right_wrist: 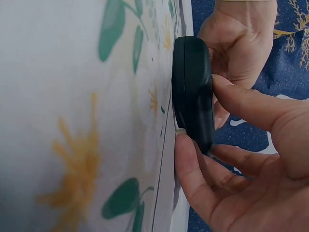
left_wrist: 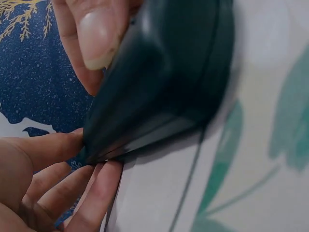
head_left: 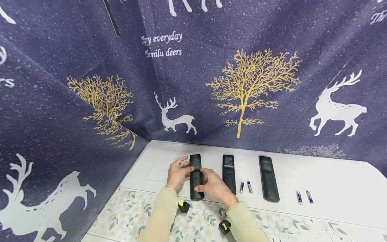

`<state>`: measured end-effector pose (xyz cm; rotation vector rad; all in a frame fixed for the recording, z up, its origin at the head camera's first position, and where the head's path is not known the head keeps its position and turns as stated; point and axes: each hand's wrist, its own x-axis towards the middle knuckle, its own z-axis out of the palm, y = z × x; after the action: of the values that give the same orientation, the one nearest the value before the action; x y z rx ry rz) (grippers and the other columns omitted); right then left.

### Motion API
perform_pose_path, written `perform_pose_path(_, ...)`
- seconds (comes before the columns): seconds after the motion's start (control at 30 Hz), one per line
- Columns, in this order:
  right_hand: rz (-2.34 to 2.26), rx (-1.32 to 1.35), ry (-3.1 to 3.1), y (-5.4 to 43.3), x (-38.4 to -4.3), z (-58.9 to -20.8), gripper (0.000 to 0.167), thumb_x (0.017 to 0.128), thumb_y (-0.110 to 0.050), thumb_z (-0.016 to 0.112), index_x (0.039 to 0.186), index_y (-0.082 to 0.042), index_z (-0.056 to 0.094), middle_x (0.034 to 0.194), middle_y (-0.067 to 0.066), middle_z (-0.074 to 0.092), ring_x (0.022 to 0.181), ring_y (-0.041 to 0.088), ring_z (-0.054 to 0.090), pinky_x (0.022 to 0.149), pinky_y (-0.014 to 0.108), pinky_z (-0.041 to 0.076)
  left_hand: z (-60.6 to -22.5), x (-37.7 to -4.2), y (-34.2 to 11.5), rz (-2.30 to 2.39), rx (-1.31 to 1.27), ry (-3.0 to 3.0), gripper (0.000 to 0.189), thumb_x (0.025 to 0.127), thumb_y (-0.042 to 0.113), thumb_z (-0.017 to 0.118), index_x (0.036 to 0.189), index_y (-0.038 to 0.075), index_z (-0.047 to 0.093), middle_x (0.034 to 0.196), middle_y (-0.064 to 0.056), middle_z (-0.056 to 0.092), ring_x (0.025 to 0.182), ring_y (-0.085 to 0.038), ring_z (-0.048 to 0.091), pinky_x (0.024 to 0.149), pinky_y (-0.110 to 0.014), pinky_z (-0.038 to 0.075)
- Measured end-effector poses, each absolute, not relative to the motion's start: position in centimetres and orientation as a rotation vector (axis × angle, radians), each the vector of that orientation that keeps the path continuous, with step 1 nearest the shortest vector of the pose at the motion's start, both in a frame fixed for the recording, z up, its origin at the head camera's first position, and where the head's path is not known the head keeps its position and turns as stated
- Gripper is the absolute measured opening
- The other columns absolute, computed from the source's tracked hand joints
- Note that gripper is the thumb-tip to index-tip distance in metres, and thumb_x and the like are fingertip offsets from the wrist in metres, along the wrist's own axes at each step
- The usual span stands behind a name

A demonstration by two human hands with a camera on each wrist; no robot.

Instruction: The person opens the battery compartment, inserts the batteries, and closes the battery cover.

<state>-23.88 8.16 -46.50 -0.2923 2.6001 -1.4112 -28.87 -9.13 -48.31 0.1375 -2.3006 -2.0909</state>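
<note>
A black remote control [head_left: 197,195] lies back side up on the white table, in front of the person. Along its left edge, the left hand [head_left: 177,174] holds it between thumb and fingers. From the other side the right hand [head_left: 215,185] grips it, thumb on the back face near the lower part and fingers at the right edge. The left wrist view shows the remote's dark end close up, with left fingertips [left_wrist: 104,181] at its side. In the right wrist view, the right thumb and fingers [right_wrist: 193,176] surround the remote's edge.
Right of the hands lies a second black remote [head_left: 228,173] with two batteries [head_left: 242,187] beside it. Farther right are a third remote [head_left: 269,179] and two more batteries [head_left: 309,197]. A floral cloth [head_left: 130,210] covers the table's near side; a dark printed curtain [head_left: 199,77] hangs behind.
</note>
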Motion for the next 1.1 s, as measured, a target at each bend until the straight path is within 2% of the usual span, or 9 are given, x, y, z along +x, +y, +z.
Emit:
perform_pose_path(0.27,-1.383,-0.294,2.616,8.21,-23.94,-46.52,0.077,0.088,-0.013,0.09,0.151,0.007,0.051,0.118,0.013,0.06,0.09,0.022,0.062,0.075,0.043,0.055,-48.42,-28.78,-9.0,-2.067,0.17,-2.31,0.058,0.089,-0.003,0.081,0.144,0.002,0.065,0.128,-0.024,0.071,0.086,-0.028,0.077,0.065,-0.037,0.065)
perform_pose_path(0.73,-1.391,-0.326,2.616,8.27,-23.85,-46.48,0.071,0.088,-0.013,0.089,0.147,0.006,0.055,0.13,0.019,0.06,0.097,0.026,0.066,0.078,0.044,0.058,-48.44,-28.64,-8.96,-2.023,0.206,-2.335,0.056,0.088,-0.003,0.081,0.142,0.003,0.067,0.125,-0.023,0.071,0.086,-0.027,0.077,0.064,-0.037,0.065)
perform_pose_path(1.1,-1.385,-0.336,2.622,8.32,-23.83,-46.55,0.07,0.089,-0.013,0.088,0.147,0.006,0.056,0.134,0.02,0.059,0.099,0.026,0.066,0.079,0.044,0.058,-48.38,-28.55,-9.05,-1.999,0.186,-2.357,0.056,0.087,-0.003,0.081,0.142,0.002,0.067,0.124,-0.023,0.071,0.084,-0.026,0.077,0.064,-0.035,0.064)
